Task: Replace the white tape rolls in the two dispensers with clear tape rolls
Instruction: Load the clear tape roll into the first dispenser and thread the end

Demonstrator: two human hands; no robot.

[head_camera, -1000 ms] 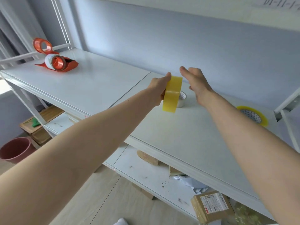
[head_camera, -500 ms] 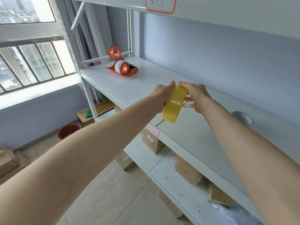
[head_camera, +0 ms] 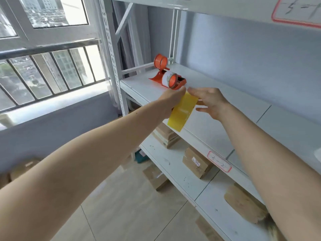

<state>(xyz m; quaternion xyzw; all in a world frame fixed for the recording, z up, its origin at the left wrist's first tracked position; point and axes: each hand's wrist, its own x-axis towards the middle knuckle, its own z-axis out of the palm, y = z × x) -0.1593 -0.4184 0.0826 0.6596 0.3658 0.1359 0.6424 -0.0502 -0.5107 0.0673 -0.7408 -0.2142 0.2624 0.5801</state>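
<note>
**2 hands on 1 yellow-tinted roll, above the shelf edge**

2 bare forearms reach out over the near edge of the white metal shelf (head_camera: 225, 108). The left hand (head_camera: 171, 101) grips the translucent yellow-tinted clear tape roll (head_camera: 182, 112) from its left side, fingers curled around the roll's rim and into its core. The roll stands on edge in the air, its broad band facing the camera, tilted with the top leaning right. The right hand (head_camera: 212, 103) sits just right of the roll, its fingertips pinched narrowly at the roll's upper edge; whether they hold a loose tape end I cannot tell.

Just beyond the hands, at the shelf's far left, lies an orange plastic tape dispenser (head_camera: 169, 80) with a white tape roll (head_camera: 166, 78) still on its hub. A second orange dispenser (head_camera: 160, 62) stands behind it, farther from the camera, its ring showing no tape.

On the lower shelf (head_camera: 173, 164) sit several brown cardboard parcels (head_camera: 196, 164). A red-bordered label (head_camera: 219, 161) is stuck on the upper shelf's front edge.
</note>
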